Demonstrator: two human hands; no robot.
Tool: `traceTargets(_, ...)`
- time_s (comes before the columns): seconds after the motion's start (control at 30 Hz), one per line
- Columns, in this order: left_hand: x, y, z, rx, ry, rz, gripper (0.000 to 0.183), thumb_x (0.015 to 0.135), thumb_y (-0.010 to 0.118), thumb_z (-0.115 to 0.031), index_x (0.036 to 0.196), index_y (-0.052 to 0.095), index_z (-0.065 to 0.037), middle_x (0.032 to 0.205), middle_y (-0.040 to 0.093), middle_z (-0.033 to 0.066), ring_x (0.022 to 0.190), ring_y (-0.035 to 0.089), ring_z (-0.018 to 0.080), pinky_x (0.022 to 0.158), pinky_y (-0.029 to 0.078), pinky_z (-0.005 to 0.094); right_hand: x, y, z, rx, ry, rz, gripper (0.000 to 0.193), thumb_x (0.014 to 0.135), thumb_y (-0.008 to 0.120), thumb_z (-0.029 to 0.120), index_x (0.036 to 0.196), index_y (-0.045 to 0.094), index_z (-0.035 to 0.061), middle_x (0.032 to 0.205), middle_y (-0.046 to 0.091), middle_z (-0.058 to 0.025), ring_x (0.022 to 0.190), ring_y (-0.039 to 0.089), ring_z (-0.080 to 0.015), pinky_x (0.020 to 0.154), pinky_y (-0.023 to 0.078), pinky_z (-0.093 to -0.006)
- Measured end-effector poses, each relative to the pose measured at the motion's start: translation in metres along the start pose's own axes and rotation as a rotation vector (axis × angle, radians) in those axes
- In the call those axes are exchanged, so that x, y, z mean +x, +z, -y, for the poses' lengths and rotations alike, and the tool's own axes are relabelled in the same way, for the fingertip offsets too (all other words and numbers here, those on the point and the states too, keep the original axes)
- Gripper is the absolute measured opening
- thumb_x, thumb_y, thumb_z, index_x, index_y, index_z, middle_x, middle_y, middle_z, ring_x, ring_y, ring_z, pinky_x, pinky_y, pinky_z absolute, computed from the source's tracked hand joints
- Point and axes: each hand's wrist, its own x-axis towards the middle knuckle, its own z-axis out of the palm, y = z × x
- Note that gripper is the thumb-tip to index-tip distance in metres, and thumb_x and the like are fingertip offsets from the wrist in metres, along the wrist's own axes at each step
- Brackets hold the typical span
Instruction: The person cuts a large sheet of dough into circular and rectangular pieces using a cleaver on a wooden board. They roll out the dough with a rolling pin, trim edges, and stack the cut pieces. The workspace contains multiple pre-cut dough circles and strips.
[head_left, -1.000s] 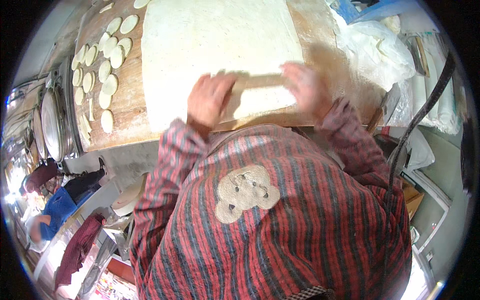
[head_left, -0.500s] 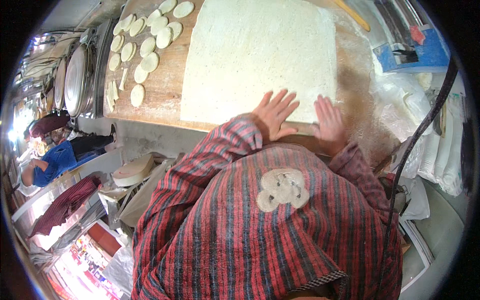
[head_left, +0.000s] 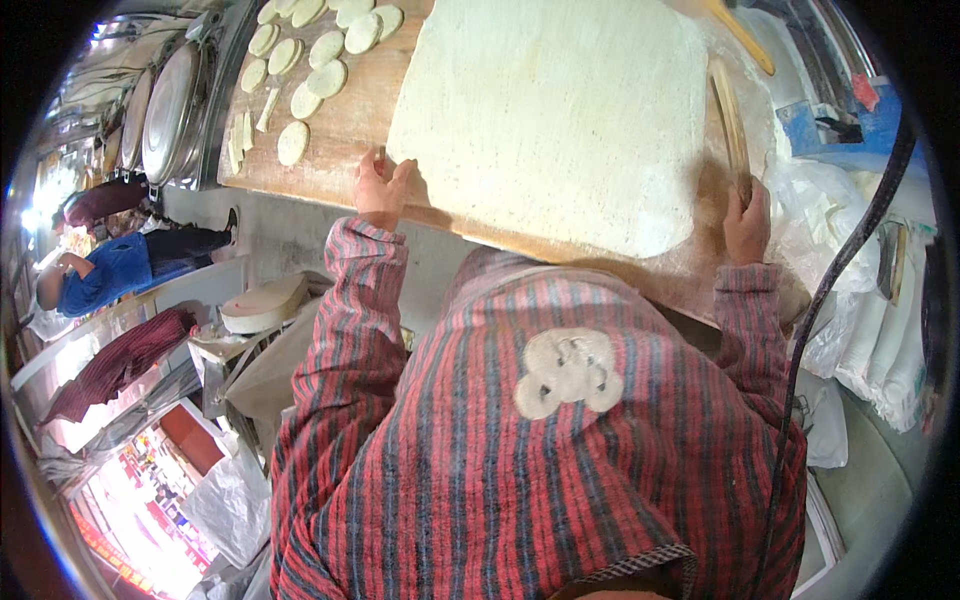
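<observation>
A broad, pale sheet of dough [head_left: 550,120] lies flat across the upper middle of the frame, its surface finely speckled, its lower edge close to the near edge of the floured wooden surface [head_left: 335,172]. Just beyond its right edge, a wooden stick [head_left: 730,120] points toward the top of the frame. The right hand [head_left: 746,222], right of centre, has its fingers closed around the stick's lower end. The left hand [head_left: 382,188], left of centre, is at the near edge of the surface, beside the sheet's lower left part; its fingers are bent, and whether they pinch anything cannot be told.

Toward the upper left of the frame, round dough discs [head_left: 327,78] lie scattered on the wood, some overlapping, with a few narrow dough strips [head_left: 240,138] near the surface's left end. At the upper right, a second wooden stick [head_left: 742,38] lies aslant. Crumpled clear plastic [head_left: 815,205] sits right of the right hand, below a blue object [head_left: 800,130].

A red-and-dark striped smock [head_left: 540,470] with a bear-face patch [head_left: 570,372] fills the lower middle. Round metal lids [head_left: 170,115] stand at the upper left; below them, at the left edge, is another person [head_left: 110,272] in blue.
</observation>
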Motion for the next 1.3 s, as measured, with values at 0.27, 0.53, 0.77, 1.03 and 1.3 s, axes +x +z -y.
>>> traceTargets(0.27,-0.016,0.001,-0.007,-0.299,0.002,0.054,0.035,0.084,0.071,-0.026,0.102,0.068,0.004,0.085,0.069,0.0066,0.075,0.063,0.0153,0.065,0.051,0.0300,0.000,0.047,0.038,-0.197,-0.582,-0.226,0.064,0.091,0.059,0.027,0.140,0.032,-0.0059,0.150,0.026,-0.0250,0.137,0.029,-0.0410,0.111,0.027,-0.0503)
traceTargets(0.53,0.037,-0.011,-0.031,-0.737,-0.420,0.388,0.042,0.088,0.068,-0.030,0.115,0.064,0.002,0.104,0.066,0.0068,0.088,0.060,0.0182,0.080,0.049,0.0314,-0.025,0.047,0.071,-0.280,-0.344,0.205,0.072,0.086,0.064,0.030,0.140,0.031,-0.0060,0.151,0.024,-0.0237,0.139,0.024,-0.0403,0.110,0.026,-0.0515)
traceTargets(0.77,0.184,0.049,-0.092,-1.015,-0.358,0.818,0.044,0.091,0.064,-0.032,0.126,0.060,-0.005,0.124,0.061,0.0076,0.109,0.058,0.0217,0.096,0.044,0.0323,-0.045,0.054,0.072,-0.310,-0.247,0.064,0.069,0.089,0.057,0.030,0.146,0.028,0.0027,0.153,0.026,-0.0177,0.142,0.023,-0.0348,0.113,0.021,-0.0537)
traceTargets(1.03,0.289,0.061,-0.161,-0.036,0.764,0.335,0.060,0.086,0.068,-0.030,0.133,0.049,0.001,0.121,0.060,0.0188,0.110,0.057,0.0300,0.094,0.046,0.0361,-0.113,0.072,0.156,-0.208,0.202,-0.100,0.066,0.086,0.059,0.026,0.143,0.035,0.0026,0.152,0.027,-0.0174,0.142,0.026,-0.0327,0.113,0.023,-0.0511)
traceTargets(1.3,0.315,0.076,-0.145,-0.658,0.364,0.484,0.044,0.089,0.065,-0.024,0.121,0.059,0.005,0.110,0.066,0.0143,0.096,0.062,0.0266,0.085,0.051,0.0354,-0.133,0.041,0.095,-0.590,0.478,-0.595,0.055,0.087,0.061,0.029,0.133,0.048,0.0014,0.137,0.047,-0.0206,0.130,0.042,-0.0366,0.106,0.035,-0.0459)
